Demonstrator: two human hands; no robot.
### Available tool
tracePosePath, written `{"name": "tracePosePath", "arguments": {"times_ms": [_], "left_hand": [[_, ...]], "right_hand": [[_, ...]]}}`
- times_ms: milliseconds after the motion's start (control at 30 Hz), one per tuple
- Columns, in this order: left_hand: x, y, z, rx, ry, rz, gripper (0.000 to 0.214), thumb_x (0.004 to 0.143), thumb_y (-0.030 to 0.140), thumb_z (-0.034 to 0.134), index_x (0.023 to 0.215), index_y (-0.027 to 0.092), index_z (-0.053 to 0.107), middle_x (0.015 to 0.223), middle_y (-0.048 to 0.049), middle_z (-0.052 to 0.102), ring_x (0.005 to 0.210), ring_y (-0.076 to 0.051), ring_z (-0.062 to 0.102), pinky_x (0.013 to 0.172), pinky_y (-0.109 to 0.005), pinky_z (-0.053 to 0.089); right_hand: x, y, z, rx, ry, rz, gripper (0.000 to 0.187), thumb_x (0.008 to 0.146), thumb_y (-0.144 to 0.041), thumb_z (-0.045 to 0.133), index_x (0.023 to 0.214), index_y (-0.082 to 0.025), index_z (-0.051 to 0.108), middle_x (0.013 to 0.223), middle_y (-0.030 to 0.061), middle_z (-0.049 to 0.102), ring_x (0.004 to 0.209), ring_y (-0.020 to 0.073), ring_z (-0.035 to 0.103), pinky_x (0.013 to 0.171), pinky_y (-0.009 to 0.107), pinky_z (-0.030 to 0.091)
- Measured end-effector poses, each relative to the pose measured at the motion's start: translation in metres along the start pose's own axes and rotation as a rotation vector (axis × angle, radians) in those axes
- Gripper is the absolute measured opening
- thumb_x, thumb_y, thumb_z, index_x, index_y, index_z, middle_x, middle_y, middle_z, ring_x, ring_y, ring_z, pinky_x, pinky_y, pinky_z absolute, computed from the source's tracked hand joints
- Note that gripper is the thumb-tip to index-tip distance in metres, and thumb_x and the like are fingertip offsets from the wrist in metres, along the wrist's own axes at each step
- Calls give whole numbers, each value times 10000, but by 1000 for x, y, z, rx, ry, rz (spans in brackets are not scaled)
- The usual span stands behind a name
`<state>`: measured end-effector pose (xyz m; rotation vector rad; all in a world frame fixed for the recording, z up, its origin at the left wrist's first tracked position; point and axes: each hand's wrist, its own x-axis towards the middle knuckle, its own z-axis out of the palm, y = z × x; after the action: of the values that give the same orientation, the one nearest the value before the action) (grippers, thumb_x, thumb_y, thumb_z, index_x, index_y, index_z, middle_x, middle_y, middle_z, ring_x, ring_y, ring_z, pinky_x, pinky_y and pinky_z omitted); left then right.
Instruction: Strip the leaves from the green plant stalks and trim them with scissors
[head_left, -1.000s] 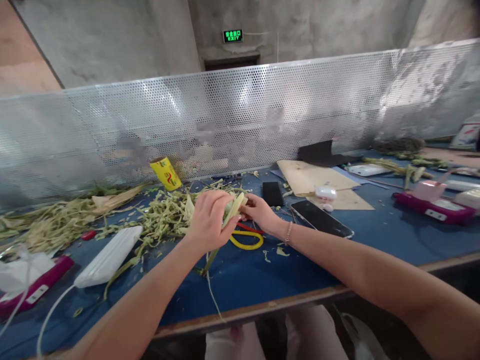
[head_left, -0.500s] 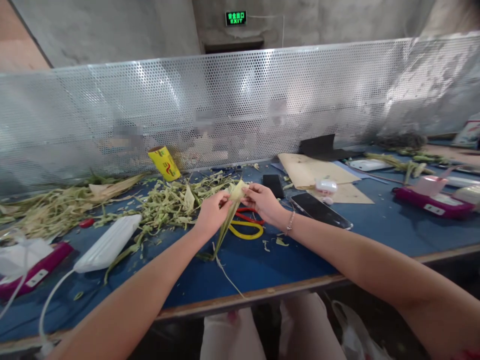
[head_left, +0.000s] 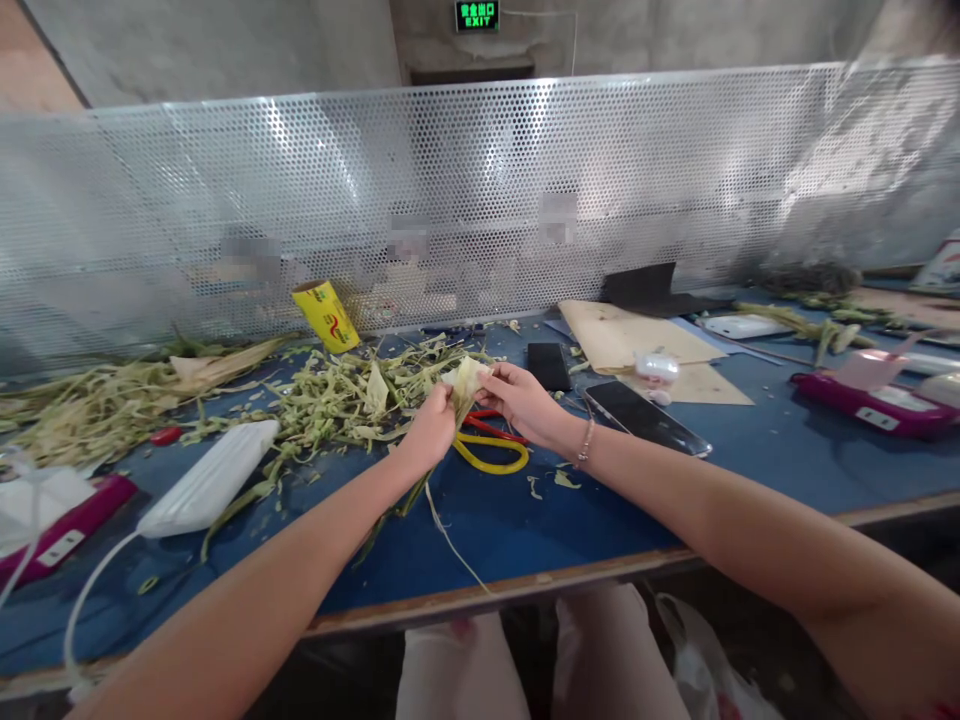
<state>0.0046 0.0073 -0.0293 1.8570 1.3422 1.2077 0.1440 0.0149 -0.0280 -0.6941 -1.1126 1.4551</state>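
Note:
Both hands meet above the blue table (head_left: 735, 470) around a pale green leaf strip (head_left: 468, 380). My left hand (head_left: 433, 428) is closed round the strip's lower part, and its long thin ends trail down toward the table's front edge. My right hand (head_left: 519, 396) pinches the strip's folded upper end from the right; a bead bracelet sits on that wrist. Just under the hands lie scissors (head_left: 491, 450) with yellow and red handles.
A heap of leaf scraps (head_left: 337, 400) spreads left of the hands. A yellow tube (head_left: 325, 315) leans at the perforated metal screen (head_left: 480, 190). A white power bank (head_left: 206, 491), two phones (head_left: 645, 418), brown card sheets (head_left: 622, 340) and a pink box (head_left: 874, 405) lie around.
My left hand has slid from covering the strip's top down to its lower part. The folded top now shows between both hands, and the view has shifted slightly.

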Motion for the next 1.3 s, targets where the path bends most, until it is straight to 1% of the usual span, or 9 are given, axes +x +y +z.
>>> {"name": "tracePosePath", "arguments": {"times_ms": [200,400,600,833,967,1067,1133,1233,1300], "left_hand": [[-5,10,1,298,-98,12,225,786,416,444,716,207,400,650,-10,513,636,-184,512,595,-304,384],[-1,12,-6,308,-148,-47,292,761,468,439,691,185,441,643,-9,497,599,-152,464,545,-268,321],[-4,16,-10,249,-155,-166,416,753,520,403,515,206,270,473,45,237,447,-92,261,462,-262,187],[-2,15,-11,333,-129,-113,378,817,427,324,529,186,361,515,8,395,518,-126,385,510,-266,275],[1,11,-11,412,-39,-1,266,814,357,392,609,188,385,562,15,432,540,-130,429,536,-263,323],[4,6,-14,434,8,131,149,772,315,494,799,171,467,708,-9,517,612,-137,493,580,-262,388],[6,2,-18,480,20,248,216,759,278,523,933,157,482,847,-42,535,639,-128,505,611,-269,422],[6,-1,-22,588,-43,467,268,798,199,455,1061,180,500,1000,-74,506,692,-118,516,690,-286,448],[5,-1,-23,648,-101,543,297,823,163,385,1081,200,529,1041,-85,493,708,-116,522,700,-283,451]], "right_hand": [[3,5,-5,-38,-7,18,293,646,-378,680,670,-162,484,574,-53,527,526,55,504,591,219,463],[4,6,-7,-71,-33,32,275,589,-318,729,659,-144,529,592,-48,553,551,51,521,612,208,462],[-1,1,-5,-84,-38,55,230,568,-221,747,693,-140,571,683,-25,616,615,57,571,606,180,474],[-2,0,-2,-31,-6,80,162,626,-163,702,683,-148,551,641,-42,597,556,47,569,576,175,499],[0,2,-4,-52,12,47,171,619,-172,707,701,-145,559,653,-39,602,540,40,553,521,150,474],[2,3,-7,-88,17,39,183,607,-176,711,714,-143,567,647,-36,604,539,39,549,511,144,461],[3,4,-9,-104,9,33,189,602,-179,710,725,-143,570,649,-34,605,547,42,551,523,149,461],[5,7,-12,-132,-32,19,186,616,-192,694,752,-148,575,675,-27,610,578,50,557,548,163,463],[7,9,-13,-178,-56,2,156,650,-199,663,769,-155,573,693,-25,606,603,56,561,573,174,468]]}}
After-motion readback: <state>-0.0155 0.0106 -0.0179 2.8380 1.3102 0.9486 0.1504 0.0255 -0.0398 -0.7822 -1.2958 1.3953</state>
